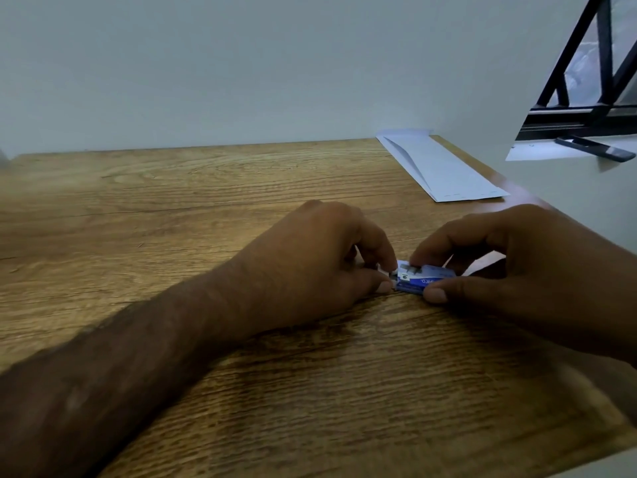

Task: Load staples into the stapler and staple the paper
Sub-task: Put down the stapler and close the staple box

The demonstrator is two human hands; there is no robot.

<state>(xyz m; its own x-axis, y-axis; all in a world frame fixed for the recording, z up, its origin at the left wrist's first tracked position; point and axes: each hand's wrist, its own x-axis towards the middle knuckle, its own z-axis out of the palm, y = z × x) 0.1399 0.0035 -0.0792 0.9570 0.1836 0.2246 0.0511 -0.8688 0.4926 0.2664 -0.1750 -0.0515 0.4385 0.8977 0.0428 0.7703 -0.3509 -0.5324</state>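
Staple box (418,280), small and blue, is down at the worktop (172,208) between my two hands. The fingers of my right hand (524,270) pinch it, thumb on the near edge and forefinger on top, while the fingers of my left hand (320,257) pinch the little white end (393,274) sticking out at its left. Folded paper (444,167) lies flat on the worktop well beyond my right fingers, apart from both hands.
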